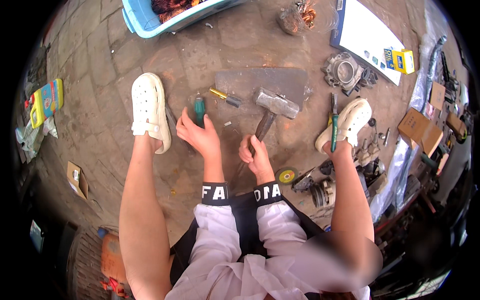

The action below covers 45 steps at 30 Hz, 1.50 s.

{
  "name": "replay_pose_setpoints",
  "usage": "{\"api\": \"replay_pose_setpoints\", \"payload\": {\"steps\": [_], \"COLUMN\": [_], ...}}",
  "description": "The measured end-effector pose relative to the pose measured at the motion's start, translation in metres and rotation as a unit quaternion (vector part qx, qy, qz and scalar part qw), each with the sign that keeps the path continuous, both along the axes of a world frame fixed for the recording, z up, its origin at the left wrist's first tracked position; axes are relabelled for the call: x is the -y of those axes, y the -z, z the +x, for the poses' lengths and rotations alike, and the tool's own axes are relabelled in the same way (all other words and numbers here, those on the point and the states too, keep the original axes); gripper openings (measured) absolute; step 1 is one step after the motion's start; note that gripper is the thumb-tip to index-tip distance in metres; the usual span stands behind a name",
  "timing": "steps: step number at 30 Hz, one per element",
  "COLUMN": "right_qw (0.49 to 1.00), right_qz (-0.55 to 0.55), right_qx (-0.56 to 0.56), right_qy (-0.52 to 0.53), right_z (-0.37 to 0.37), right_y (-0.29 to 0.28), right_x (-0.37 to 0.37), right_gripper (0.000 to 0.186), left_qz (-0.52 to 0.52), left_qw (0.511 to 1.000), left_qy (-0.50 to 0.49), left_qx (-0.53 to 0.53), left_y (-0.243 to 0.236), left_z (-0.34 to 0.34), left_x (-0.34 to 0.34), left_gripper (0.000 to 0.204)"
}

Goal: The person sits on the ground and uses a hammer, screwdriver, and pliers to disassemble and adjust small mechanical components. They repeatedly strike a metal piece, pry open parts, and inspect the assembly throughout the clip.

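My right hand (257, 157) is wrapped round the wooden handle of a hammer (278, 103). Its heavy, worn metal head lies over a dark flat metal plate (232, 80). My left hand (201, 139) is at the near end of a green-handled tool (200, 109), probably a screwdriver. A gap shows between the index finger and that handle, while the thumb is close beside it. Just right of the green handle lies a short piece (225, 97), brass-coloured at one end and dark at the other. Near my right shoe are green-handled pliers (334, 122).
A blue tub (172, 29) of copper-coloured wire and a clear bowl (290, 22) of copper scraps stand at the far side. Right are a round metal housing (344, 71), a yellow box (401, 61), cardboard boxes (420, 131) and machine parts. A yellow jug (47, 102) stands left.
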State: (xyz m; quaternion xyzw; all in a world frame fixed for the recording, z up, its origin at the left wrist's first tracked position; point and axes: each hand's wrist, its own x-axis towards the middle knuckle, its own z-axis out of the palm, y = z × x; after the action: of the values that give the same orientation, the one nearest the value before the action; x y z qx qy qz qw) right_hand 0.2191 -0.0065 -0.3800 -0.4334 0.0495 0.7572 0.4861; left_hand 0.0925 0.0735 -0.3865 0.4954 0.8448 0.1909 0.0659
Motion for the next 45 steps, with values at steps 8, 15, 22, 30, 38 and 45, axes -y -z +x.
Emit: {"api": "replay_pose_setpoints", "payload": {"steps": [8,15,22,30,38,45], "right_qw": [0.990,0.990,0.920,0.944,0.979,0.933], "right_qz": [-0.025,-0.066,-0.059,-0.114,-0.177,-0.130], "right_qx": [-0.087,0.101,0.385,0.310,0.097,0.333], "right_qy": [0.108,0.075,0.037,-0.017,0.020,-0.048], "right_z": [-0.006,-0.003,0.017,0.050,0.099,0.053], "right_y": [-0.041,-0.088,-0.099,-0.092,-0.088,-0.103], "right_x": [-0.018,-0.039,-0.048,-0.065,-0.082,-0.048], "right_gripper": [0.043,0.042,0.041,0.042,0.040,0.041], "left_qz": [-0.028,-0.039,0.059,0.119,0.067,0.043], "left_qw": [0.932,0.918,0.951,0.952,0.920,0.933], "left_qy": [0.283,0.167,0.177,0.105,0.327,0.258], "left_qx": [0.226,0.359,0.248,0.261,0.204,0.249], "left_y": [-0.036,-0.023,-0.021,-0.046,-0.030,-0.013], "left_z": [0.000,0.004,0.029,0.020,0.009,0.023], "left_x": [-0.060,-0.058,-0.053,-0.035,-0.043,-0.072], "left_gripper": [0.031,0.011,0.013,0.013,0.015,0.007]}}
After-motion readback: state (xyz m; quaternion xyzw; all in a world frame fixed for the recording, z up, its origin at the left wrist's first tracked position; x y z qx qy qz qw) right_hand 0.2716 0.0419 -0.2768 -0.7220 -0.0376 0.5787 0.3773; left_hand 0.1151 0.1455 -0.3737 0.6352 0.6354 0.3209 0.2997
